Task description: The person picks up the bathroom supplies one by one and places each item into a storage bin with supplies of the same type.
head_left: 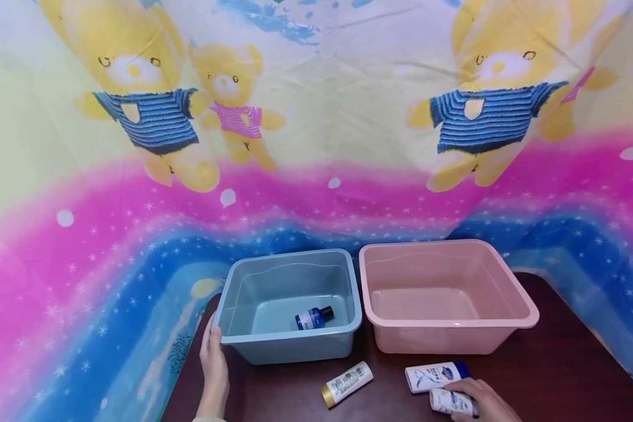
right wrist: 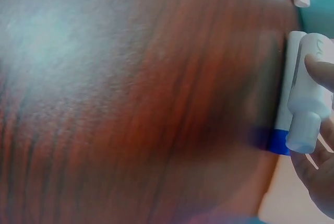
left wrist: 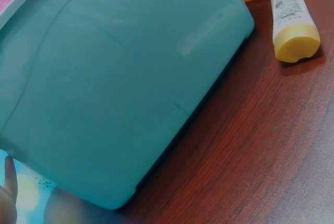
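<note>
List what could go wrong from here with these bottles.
The small white bottle, gripped in the right hand, may knock the blue-capped bottle right beside it.

If the left hand, touching the blue basin, pushes too hard, the dark blue bottle lying inside might roll.

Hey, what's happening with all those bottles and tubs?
Someone's right hand is holding a small white bottle, close to a blue-capped bottle lying on the table. Their left hand is touching the side of the blue tub. A blue bottle lies inside that tub. A gold-capped tube lies in front of it, and a pink tub stands beside it.
</note>
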